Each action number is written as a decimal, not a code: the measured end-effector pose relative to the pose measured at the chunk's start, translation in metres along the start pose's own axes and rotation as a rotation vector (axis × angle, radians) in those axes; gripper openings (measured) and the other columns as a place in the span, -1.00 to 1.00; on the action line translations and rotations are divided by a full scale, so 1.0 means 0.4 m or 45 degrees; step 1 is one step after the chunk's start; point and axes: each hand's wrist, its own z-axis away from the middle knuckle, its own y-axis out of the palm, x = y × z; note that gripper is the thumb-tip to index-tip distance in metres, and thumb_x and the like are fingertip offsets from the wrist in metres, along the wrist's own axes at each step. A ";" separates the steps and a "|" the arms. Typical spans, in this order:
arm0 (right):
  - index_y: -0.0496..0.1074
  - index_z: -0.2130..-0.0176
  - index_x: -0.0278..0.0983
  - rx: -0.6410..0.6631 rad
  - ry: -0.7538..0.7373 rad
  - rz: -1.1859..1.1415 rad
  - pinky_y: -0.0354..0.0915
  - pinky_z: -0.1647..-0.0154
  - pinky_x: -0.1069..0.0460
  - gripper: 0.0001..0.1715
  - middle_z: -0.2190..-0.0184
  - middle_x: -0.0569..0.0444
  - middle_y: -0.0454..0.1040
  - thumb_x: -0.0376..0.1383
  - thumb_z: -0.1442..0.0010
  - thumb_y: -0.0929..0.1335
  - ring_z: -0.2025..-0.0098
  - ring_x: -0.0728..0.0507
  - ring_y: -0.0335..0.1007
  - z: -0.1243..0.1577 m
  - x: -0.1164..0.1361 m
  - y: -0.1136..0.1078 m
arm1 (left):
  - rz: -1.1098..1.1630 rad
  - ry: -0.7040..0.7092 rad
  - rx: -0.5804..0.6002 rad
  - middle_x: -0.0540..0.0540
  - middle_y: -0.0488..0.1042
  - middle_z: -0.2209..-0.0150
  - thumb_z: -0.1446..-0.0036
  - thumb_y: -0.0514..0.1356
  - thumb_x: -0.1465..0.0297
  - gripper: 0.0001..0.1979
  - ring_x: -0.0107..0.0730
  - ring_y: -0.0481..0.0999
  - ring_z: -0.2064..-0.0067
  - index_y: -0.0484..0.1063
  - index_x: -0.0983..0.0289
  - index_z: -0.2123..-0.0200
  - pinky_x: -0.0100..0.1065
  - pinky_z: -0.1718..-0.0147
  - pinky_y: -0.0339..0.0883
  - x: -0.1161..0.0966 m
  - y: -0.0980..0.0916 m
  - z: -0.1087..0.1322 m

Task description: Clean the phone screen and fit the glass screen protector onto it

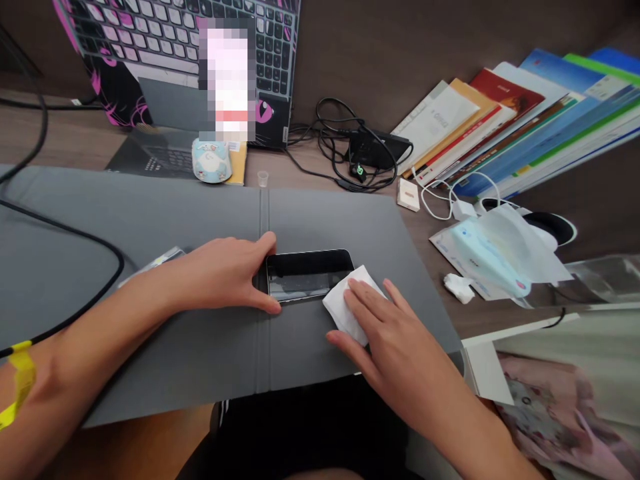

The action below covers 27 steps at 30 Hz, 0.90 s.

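Note:
A black phone (310, 272) with a shiny screen lies flat on the grey desk mat (320, 220). My left hand (235, 273) grips its left end, thumb and fingers at the two corners. Under the fingers of my right hand (383, 320) is a folded white tissue (347, 308), which overlaps the phone's lower right corner. The right thumb is spread away from the other fingers, and the fingertips press on the tissue.
An open laptop (175, 47) stands at the back left, with a light blue mouse (211, 161) before it. Black cables and an adapter (377, 148) lie behind the mat. Books (500, 120), a tissue pack (490, 257) and a crumpled tissue (459, 288) are at the right. A black cable crosses the left side.

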 end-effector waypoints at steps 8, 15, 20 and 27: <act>0.46 -0.08 -0.54 -0.003 -0.039 0.085 0.32 -0.25 -0.38 -0.37 -0.07 -0.42 0.53 -0.04 -0.44 0.21 -0.16 -0.41 0.47 -0.017 -0.003 0.006 | 0.022 -0.029 0.042 0.03 0.48 0.38 0.04 0.24 -0.19 -0.39 -0.12 0.50 0.36 0.12 0.14 0.23 -0.31 0.49 0.08 -0.007 -0.005 -0.002; 0.45 -0.11 -0.60 -0.029 -0.052 0.089 0.30 -0.29 -0.35 -0.36 -0.12 -0.45 0.49 -0.07 -0.45 0.21 -0.19 -0.41 0.45 -0.047 -0.026 0.020 | 0.028 -0.033 0.051 0.01 0.48 0.40 0.02 0.23 -0.20 -0.40 -0.12 0.48 0.38 0.10 0.14 0.25 -0.30 0.49 0.07 -0.005 -0.002 -0.004; 0.41 -0.14 -0.62 -0.043 -0.046 0.108 0.30 -0.28 -0.36 -0.32 -0.16 -0.49 0.45 -0.05 -0.44 0.22 -0.23 -0.42 0.41 -0.074 -0.028 0.035 | 0.011 -0.020 0.055 0.00 0.47 0.42 -0.01 0.22 -0.19 -0.40 -0.12 0.48 0.39 0.11 0.14 0.22 -0.30 0.51 0.05 0.000 0.003 -0.002; 0.40 -0.15 -0.67 -0.069 -0.049 0.117 0.33 -0.28 -0.32 -0.21 -0.18 -0.55 0.40 0.02 -0.35 0.33 -0.25 -0.47 0.38 -0.111 -0.013 0.050 | -0.014 0.036 0.028 0.02 0.48 0.43 -0.04 0.17 -0.22 -0.41 -0.09 0.50 0.38 0.13 0.15 0.21 -0.29 0.51 0.06 0.003 0.005 -0.003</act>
